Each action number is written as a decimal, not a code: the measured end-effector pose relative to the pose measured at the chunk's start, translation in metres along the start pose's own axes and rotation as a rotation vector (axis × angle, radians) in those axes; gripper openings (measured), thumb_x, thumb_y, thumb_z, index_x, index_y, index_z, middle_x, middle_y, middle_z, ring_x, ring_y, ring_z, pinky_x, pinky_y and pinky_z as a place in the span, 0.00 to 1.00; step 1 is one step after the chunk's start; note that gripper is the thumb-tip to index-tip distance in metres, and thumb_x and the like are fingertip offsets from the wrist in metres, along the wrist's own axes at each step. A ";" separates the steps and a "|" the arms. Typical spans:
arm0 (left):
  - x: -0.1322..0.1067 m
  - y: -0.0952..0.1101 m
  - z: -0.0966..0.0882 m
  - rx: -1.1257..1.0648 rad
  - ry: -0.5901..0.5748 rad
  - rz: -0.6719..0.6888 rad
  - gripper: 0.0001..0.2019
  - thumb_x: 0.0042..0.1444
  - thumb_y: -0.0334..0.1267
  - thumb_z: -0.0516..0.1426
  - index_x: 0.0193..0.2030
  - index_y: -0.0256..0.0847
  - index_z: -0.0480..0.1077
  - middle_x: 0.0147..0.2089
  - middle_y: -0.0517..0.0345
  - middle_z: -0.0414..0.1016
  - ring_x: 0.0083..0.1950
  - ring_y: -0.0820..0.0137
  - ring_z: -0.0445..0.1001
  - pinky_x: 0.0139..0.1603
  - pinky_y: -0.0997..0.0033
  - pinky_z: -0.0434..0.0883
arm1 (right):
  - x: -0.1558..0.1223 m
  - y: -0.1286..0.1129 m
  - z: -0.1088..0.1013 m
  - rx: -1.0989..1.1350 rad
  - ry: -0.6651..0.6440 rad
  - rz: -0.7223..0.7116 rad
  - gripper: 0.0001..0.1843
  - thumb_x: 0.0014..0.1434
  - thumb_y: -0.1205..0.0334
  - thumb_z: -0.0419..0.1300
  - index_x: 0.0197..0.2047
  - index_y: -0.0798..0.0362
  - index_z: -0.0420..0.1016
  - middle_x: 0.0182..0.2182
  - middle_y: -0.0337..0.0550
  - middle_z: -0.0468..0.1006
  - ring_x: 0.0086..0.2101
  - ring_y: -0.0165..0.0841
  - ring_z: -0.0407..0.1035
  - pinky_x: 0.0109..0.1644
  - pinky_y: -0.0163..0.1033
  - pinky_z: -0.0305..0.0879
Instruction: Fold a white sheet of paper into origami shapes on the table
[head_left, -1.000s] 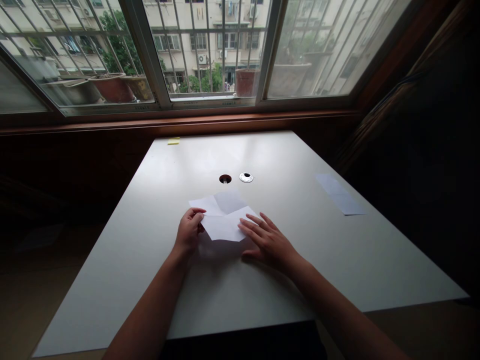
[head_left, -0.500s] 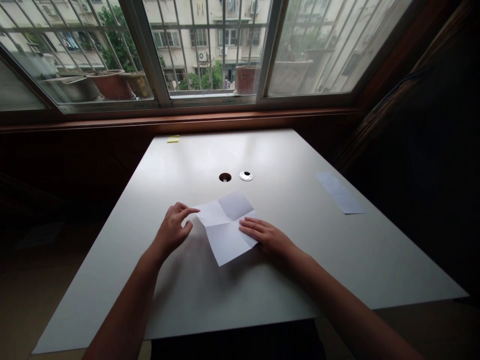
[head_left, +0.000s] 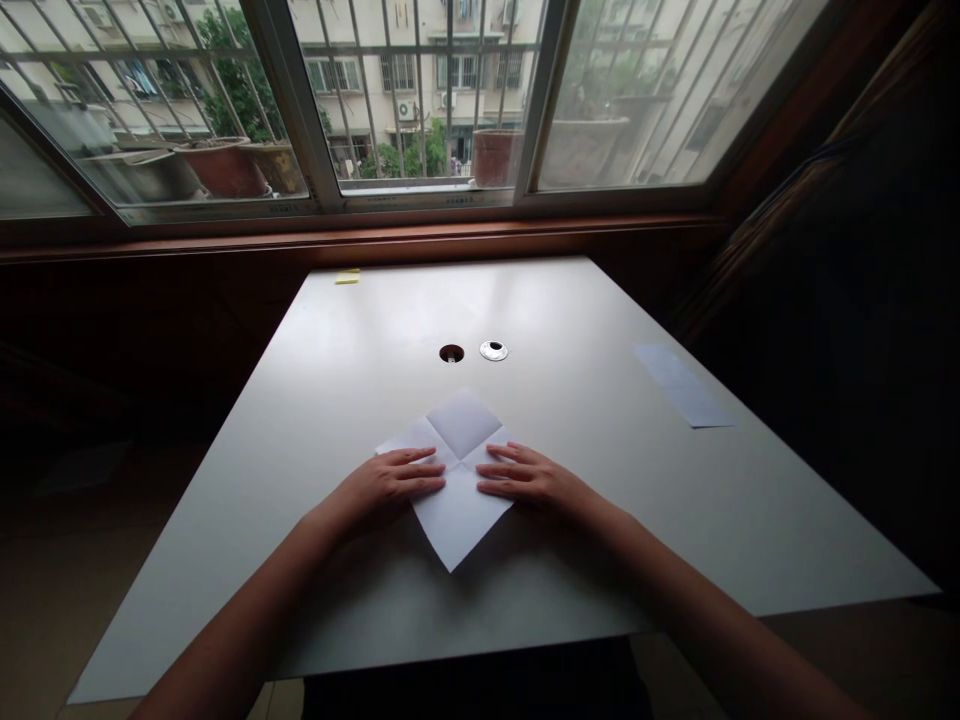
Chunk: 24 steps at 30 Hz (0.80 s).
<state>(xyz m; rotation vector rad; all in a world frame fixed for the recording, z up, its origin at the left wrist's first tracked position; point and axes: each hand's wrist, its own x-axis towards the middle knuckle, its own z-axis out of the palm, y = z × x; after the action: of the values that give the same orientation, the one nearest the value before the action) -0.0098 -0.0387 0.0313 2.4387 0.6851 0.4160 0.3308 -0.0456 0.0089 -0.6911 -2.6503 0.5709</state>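
Observation:
A square sheet of white paper [head_left: 460, 510] lies on the white table [head_left: 360, 350], turned so that one corner points towards me. Two creases cross near its middle. My left hand [head_left: 394, 478] rests on the sheet's left side, its fingers stretched out and a little apart. On the right side, my right hand [head_left: 536, 475] lies the same way, fingers extended over the paper. Both thumbs are out of sight. The left and right corners of the sheet are partly covered by my hands.
Beyond the paper are a round cable hole [head_left: 451, 354] and its metal cover ring [head_left: 493, 351]. A strip of pale paper [head_left: 684, 386] lies near the table's right edge. Yellow sticky notes [head_left: 348, 276] sit at the far left corner. A barred window [head_left: 420, 190] stands behind the table.
My left hand has come down from the paper's left corner onto the sheet. The paper has turned, lies flatter and is nearer to me. My right hand stays on its right side.

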 end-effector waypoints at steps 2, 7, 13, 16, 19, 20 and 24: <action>0.000 -0.001 0.003 -0.034 0.049 0.021 0.21 0.63 0.33 0.54 0.60 0.59 0.70 0.58 0.57 0.75 0.66 0.60 0.66 0.66 0.55 0.63 | -0.001 0.001 -0.001 0.028 0.003 0.000 0.24 0.66 0.62 0.54 0.64 0.37 0.66 0.60 0.40 0.71 0.66 0.42 0.54 0.69 0.57 0.50; -0.006 -0.003 0.010 -0.021 0.176 0.002 0.16 0.62 0.35 0.56 0.54 0.56 0.75 0.51 0.55 0.80 0.56 0.61 0.76 0.59 0.61 0.69 | 0.000 -0.003 -0.003 0.137 0.082 0.067 0.19 0.65 0.64 0.55 0.56 0.39 0.74 0.51 0.41 0.79 0.61 0.40 0.64 0.67 0.55 0.56; -0.008 0.000 0.014 -0.074 0.208 -0.219 0.11 0.65 0.41 0.52 0.41 0.43 0.76 0.36 0.56 0.80 0.36 0.69 0.78 0.39 0.72 0.70 | 0.010 -0.015 -0.013 0.217 0.145 0.275 0.14 0.64 0.64 0.54 0.48 0.46 0.78 0.47 0.44 0.81 0.48 0.38 0.75 0.54 0.43 0.69; -0.003 0.004 0.010 -0.215 0.244 -0.396 0.12 0.64 0.45 0.53 0.40 0.42 0.73 0.33 0.58 0.78 0.32 0.70 0.74 0.35 0.73 0.67 | 0.019 -0.017 -0.022 0.297 0.101 0.432 0.11 0.64 0.59 0.55 0.40 0.50 0.80 0.35 0.42 0.82 0.36 0.35 0.76 0.42 0.38 0.68; 0.004 0.008 0.004 -0.350 0.271 -0.559 0.17 0.61 0.51 0.55 0.49 0.42 0.71 0.35 0.57 0.78 0.33 0.68 0.74 0.33 0.73 0.66 | 0.029 -0.016 -0.032 0.318 0.083 0.628 0.17 0.62 0.48 0.57 0.35 0.51 0.78 0.31 0.42 0.80 0.32 0.35 0.73 0.35 0.37 0.65; 0.007 0.009 0.002 -0.382 0.265 -0.599 0.20 0.60 0.53 0.56 0.52 0.43 0.69 0.34 0.58 0.77 0.33 0.68 0.73 0.32 0.73 0.65 | 0.032 -0.016 -0.034 0.314 0.081 0.671 0.17 0.61 0.45 0.58 0.36 0.51 0.77 0.33 0.42 0.80 0.33 0.36 0.73 0.35 0.37 0.64; 0.013 0.011 -0.002 -0.405 0.218 -0.676 0.27 0.57 0.55 0.57 0.61 0.47 0.64 0.26 0.65 0.68 0.28 0.70 0.67 0.28 0.75 0.59 | 0.045 -0.019 -0.036 0.258 0.107 0.721 0.24 0.57 0.45 0.62 0.55 0.44 0.70 0.46 0.43 0.78 0.40 0.38 0.73 0.39 0.38 0.64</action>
<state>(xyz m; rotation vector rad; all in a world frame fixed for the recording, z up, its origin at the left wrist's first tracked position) 0.0047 -0.0385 0.0415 1.6708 1.3116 0.4823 0.3013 -0.0267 0.0588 -1.5442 -2.1197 0.9987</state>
